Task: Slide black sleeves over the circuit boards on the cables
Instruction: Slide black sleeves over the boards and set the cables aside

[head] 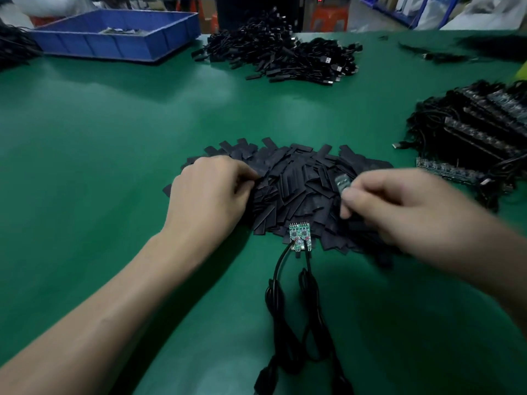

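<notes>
Left hand: fingers curled down onto the left edge of the heap of black sleeves; fingertips hidden, so whether a sleeve is gripped cannot be told. Right hand: blurred, at the right side of the heap, thumb and fingers pinching a small board held just above the sleeves.

Two bare circuit boards lie side by side at the near edge of the heap, partly on the sleeves, their black cables trailing toward the person across the green counter.

To the right: a stack of boards with cables. At the far side: a pile of sleeved cables and, to its left, a blue bin.
</notes>
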The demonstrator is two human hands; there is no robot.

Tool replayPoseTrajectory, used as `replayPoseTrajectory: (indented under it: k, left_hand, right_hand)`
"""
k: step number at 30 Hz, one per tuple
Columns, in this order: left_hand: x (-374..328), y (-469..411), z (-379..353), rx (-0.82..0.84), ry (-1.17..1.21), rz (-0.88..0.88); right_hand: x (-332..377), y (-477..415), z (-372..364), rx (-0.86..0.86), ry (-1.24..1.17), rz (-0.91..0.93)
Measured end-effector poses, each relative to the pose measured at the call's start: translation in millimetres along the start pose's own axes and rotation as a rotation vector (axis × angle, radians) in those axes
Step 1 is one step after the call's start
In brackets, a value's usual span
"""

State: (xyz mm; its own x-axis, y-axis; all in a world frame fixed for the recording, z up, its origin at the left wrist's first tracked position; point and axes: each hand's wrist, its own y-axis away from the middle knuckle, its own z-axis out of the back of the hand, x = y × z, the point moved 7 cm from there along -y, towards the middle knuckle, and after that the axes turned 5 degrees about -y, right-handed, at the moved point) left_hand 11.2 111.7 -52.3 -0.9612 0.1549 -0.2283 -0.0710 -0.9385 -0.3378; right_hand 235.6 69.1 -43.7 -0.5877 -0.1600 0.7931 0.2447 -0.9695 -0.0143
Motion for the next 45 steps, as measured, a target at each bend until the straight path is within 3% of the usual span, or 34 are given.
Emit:
replayPoseTrajectory:
  k: [2,4,8,11,14,19,22,26,30,40,45]
  left_hand:
    - [-5.9,4.0,8.2,-0.078,0.006,-0.064]
    - [-16.0,10.6,14.7,-0.119,0.141,-0.125]
    - [-35.2,34.9,0.0,0.133,0.821,-0.038]
    - [-42.9,55.4,-9.5,0.202,0.980,0.002]
    - [-40.5,64.7,-9.8,0.116,0.910,-0.034]
    - [-44.9,70.2,1.5,-0.068,0.579,-0.237]
    - [-38.4,68.1,1.2,-0.098,0.566,-0.214]
    - [-23.4,65.5,1.7,-0.104,0.635,-0.131]
    - [-18.6,64.7,-1.9,-0.080,0.674,-0.099]
    - [-21.6,65.3,-3.5,-0.045,0.669,-0.119]
    - [-28.4,65.2,-0.5,-0.028,0.583,-0.219]
  right_hand:
    - [-6.3,-1.0,-10.1,-0.074,0.119,-0.021]
    - [-8.6,1.2,-20.1,-0.104,0.076,-0.009]
    - [-17.5,6.1,-33.3,-0.103,-0.178,0.023]
    - [-21.4,8.8,-43.6,-0.036,-0.358,0.010]
    - [-21.7,8.8,-47.2,-0.016,-0.472,0.018]
    - [-27.2,9.8,-52.7,-0.009,-0.416,0.004]
    - [-24.9,9.6,-52.9,0.003,-0.405,0.007]
    - [-27.8,7.3,-47.3,0.037,-0.392,-0.044]
    - [-23.8,9.0,-42.6,0.064,-0.154,0.028]
    - [-8.7,13.0,-43.5,0.119,-0.026,0.109]
    - [-9.0,13.0,-44.3,0.165,0.034,0.129]
